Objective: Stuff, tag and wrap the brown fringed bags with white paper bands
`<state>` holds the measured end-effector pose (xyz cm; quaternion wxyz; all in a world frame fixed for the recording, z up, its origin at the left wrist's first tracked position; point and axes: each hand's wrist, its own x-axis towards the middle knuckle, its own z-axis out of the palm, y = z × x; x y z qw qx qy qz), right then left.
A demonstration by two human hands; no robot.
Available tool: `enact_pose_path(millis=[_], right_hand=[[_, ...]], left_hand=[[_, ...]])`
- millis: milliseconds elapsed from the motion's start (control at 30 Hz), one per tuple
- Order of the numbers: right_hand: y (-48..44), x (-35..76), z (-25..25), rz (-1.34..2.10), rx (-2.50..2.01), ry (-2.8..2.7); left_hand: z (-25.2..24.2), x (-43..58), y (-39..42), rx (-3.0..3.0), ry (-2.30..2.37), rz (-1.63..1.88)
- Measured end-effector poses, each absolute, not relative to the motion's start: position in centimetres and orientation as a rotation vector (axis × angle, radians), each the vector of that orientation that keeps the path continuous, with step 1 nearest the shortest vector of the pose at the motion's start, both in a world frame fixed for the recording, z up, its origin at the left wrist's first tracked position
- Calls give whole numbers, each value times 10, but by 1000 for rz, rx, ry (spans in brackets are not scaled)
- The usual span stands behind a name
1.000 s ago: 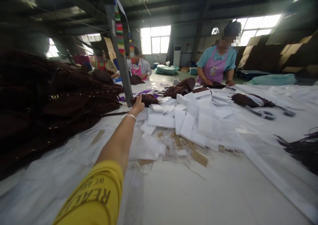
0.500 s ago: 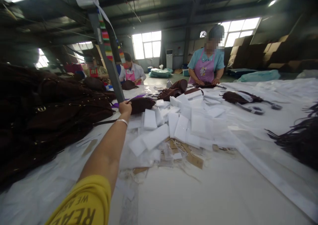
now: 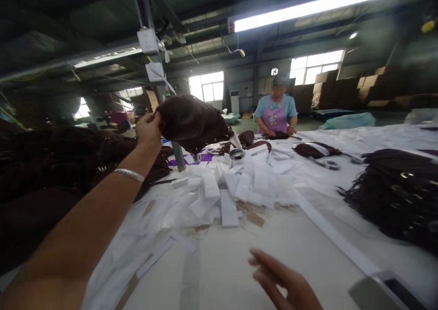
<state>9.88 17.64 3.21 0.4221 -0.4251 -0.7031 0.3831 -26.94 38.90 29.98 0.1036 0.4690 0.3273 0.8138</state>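
My left hand point(image 3: 149, 128) is raised above the table and grips a dark brown suede bag point(image 3: 192, 122) by its edge, so the bag hangs in the air. A silver bangle sits on that wrist. My right hand point(image 3: 285, 281) hovers low at the bottom of the view over the white table point(image 3: 239, 264), fingers spread and holding nothing. A loose heap of white foam pads point(image 3: 236, 182) and cardboard scraps lies just beyond it.
Dark brown bags point(image 3: 51, 164) are stacked at the left, and a fringed brown pile point(image 3: 397, 191) lies at the right. A metal post point(image 3: 178, 152) stands behind the pads. A person in a pink apron point(image 3: 276, 114) works at the far side. A phone-like slab point(image 3: 386, 294) lies bottom right.
My left hand closed on the brown bag beside the post and lifted it up off the table toward me. My right hand has come into view at the bottom.
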Motion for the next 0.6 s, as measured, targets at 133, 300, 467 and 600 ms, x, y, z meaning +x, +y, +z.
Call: enact_pose_path(millis=[133,300,467,600], right_hand=[[156,99,82,1371,-846,-1431],[109,109,90,1657,-552,-1091],[81,139,55,1577,-664,-920],[61,168,34,1430,-905,-1007]], left_hand=[[287,-208,288,1431,997,2321],[192,-136,143,1964,1523,2060],[83,-96,36,1894,1635,1763],[20,-76,-15,1706,1531,1372]])
